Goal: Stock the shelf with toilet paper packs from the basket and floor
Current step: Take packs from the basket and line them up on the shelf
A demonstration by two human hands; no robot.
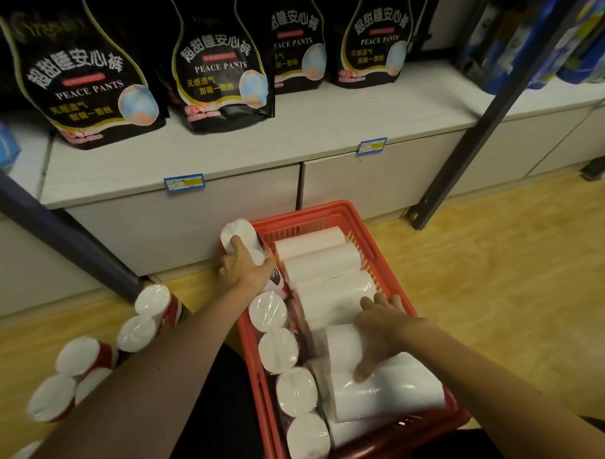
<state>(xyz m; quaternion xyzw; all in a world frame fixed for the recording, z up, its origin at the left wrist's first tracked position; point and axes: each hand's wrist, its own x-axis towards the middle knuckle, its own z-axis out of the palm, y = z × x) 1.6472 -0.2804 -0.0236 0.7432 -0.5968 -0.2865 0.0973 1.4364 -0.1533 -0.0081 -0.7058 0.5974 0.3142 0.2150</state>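
Note:
A red plastic basket (381,257) stands on the floor below the shelf (257,145), filled with toilet paper packs. My left hand (242,269) grips the far end of a red-and-white pack (243,236) at the basket's left rim. My right hand (380,329) lies spread over a clear-wrapped white pack (330,273) on the basket's right side, fingers around one roll. Another red-and-white pack (93,353) lies on the floor to the left, partly hidden by my left arm.
Black "Peace Pants" bags (216,60) stand along the back of the white shelf, with blue price tags (184,183) on its front edge. Dark metal uprights (489,126) slant down at left and right. Blue packages (534,39) sit at the far right. Wooden floor (501,274) surrounds the basket.

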